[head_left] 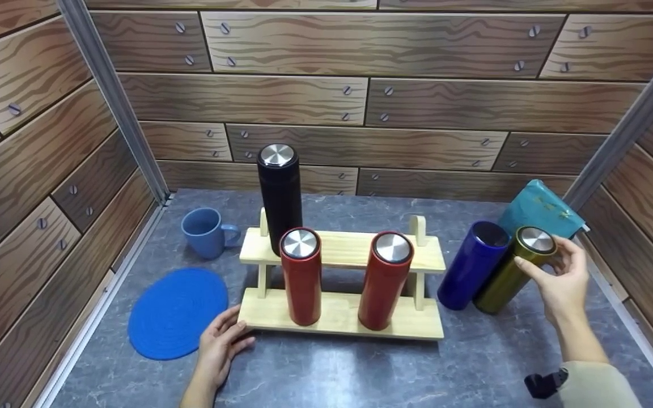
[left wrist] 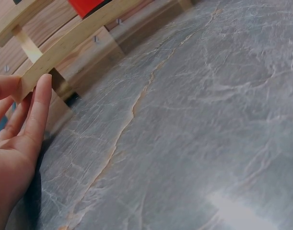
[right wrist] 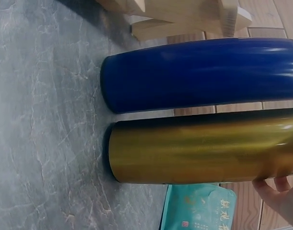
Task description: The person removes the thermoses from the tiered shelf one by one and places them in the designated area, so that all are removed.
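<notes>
My right hand (head_left: 567,280) grips the upper part of a gold thermos (head_left: 511,272) that stands upright on the table. Close beside it, on the left, is a dark blue thermos (head_left: 471,266). With thumb and fingers my left hand (head_left: 219,343) holds the front left corner of a two-tier wooden rack (head_left: 338,311); the left wrist view shows the shelf end (left wrist: 29,79) between them. Two red thermoses, a left one (head_left: 302,283) and a right one (head_left: 384,286), stand on the lower tier. A black thermos (head_left: 281,198) is on the upper tier, at its left end.
A blue mug (head_left: 202,233) stands behind and left of the rack. In front of the mug lies a round blue mat (head_left: 179,314). A teal pouch (head_left: 542,209) leans in the back right corner. Wood-patterned walls (head_left: 360,102) enclose the grey table (head_left: 332,374).
</notes>
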### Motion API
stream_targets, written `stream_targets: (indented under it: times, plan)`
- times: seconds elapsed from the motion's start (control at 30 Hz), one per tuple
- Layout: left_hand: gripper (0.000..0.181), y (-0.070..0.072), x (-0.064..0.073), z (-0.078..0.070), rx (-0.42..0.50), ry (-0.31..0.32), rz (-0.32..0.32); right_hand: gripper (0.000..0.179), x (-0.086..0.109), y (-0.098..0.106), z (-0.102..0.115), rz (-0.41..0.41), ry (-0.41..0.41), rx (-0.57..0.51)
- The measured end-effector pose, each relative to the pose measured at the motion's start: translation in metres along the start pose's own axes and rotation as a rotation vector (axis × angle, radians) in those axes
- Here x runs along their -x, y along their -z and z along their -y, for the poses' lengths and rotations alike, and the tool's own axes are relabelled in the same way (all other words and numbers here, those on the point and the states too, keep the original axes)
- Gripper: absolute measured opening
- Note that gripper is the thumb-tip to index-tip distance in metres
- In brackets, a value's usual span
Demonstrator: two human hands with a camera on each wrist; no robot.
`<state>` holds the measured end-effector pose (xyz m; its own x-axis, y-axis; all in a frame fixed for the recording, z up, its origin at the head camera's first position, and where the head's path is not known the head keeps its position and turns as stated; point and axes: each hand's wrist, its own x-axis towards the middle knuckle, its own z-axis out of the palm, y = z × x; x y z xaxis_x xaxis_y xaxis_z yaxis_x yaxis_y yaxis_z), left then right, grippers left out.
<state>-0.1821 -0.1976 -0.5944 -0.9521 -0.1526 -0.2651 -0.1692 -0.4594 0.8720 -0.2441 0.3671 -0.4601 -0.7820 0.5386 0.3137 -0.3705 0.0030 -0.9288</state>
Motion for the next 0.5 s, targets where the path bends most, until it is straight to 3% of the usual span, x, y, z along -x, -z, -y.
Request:
stream_targets:
  times: [0.5]
  plan:
    - [0.057,0.0009,0.0003,0.0009,-0.010,-0.016,0.016,0.068,-0.0006,0.0033,-0.0030,0.089,0.002,0.016]
